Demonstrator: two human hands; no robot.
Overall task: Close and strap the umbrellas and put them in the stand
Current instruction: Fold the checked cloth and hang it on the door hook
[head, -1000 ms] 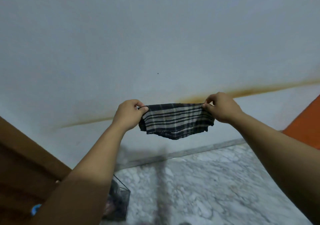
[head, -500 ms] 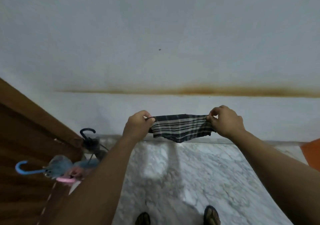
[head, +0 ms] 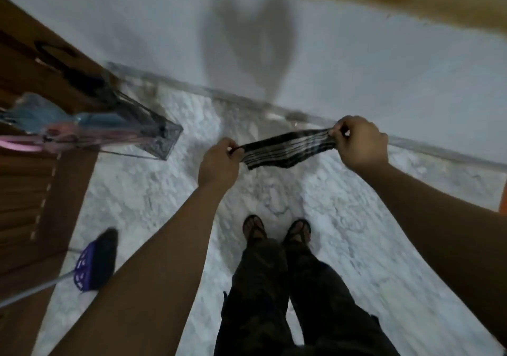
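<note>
Plaid fabric sleeve (head: 288, 149) being pinched taut between left hand (head: 218, 163), right hand (head: 360, 146); umbrellas (head: 90, 129) sitting in stand (head: 164, 147); sleeve likely stowing next.

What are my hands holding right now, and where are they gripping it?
A striped cloth sleeve, probably an umbrella cover, stretched between both hands: the left hand pinches its left end, the right hand pinches its right end.

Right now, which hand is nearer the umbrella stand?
Left. The left hand sits just right of the umbrella stand in the picture, pinching one end of the striped cloth. The right hand holds the far end, farther off.
</note>
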